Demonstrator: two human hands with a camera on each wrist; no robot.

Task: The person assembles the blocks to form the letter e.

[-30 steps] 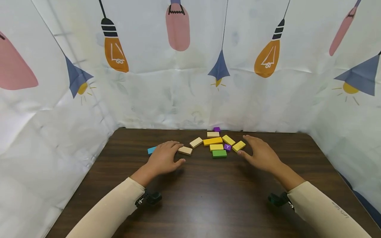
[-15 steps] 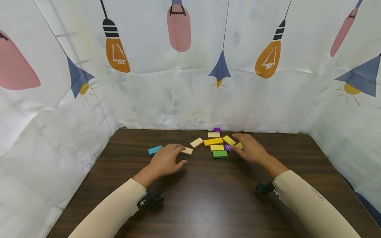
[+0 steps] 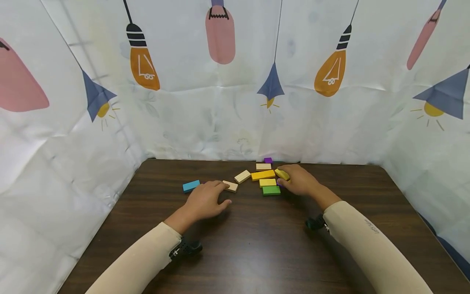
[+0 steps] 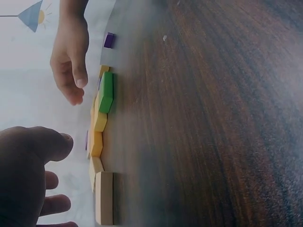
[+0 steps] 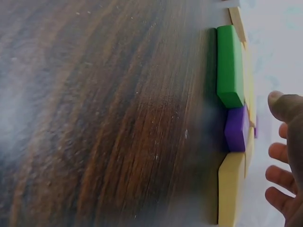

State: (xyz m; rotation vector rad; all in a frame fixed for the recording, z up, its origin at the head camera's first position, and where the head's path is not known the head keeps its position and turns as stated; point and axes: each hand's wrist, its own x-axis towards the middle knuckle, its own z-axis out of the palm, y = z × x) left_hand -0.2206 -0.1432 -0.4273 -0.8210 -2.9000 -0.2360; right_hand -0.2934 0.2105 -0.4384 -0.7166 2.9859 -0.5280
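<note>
My left hand (image 3: pixel 205 200) is above the table beside a tan wooden block (image 3: pixel 231 187), its fingertips partly covering that block from above. In the left wrist view its fingers are loosely bent and apart from the tan block (image 4: pixel 104 198). Over the right end of the block group hovers my right hand (image 3: pixel 302 181), partly hiding a yellow block (image 3: pixel 282 174) and a purple block. The right wrist view shows its fingers loosely bent, holding nothing, with a gap to the purple block (image 5: pixel 236 130), the green block (image 5: pixel 230 66) and another yellow block (image 5: pixel 229 189).
A blue block (image 3: pixel 191 186) lies left of the left hand. Between the hands are a pale block (image 3: pixel 242 176), an orange-yellow block (image 3: pixel 262 175), a ridged block (image 3: pixel 263 167) and a green block (image 3: pixel 271 190). A white printed curtain (image 3: pixel 220 122) surrounds the dark table (image 3: pixel 249 245).
My right hand has moved left across the yellow blocks, covering the rightmost one and most of the purple lettered one. My left hand has barely shifted; more of the blue block shows.
</note>
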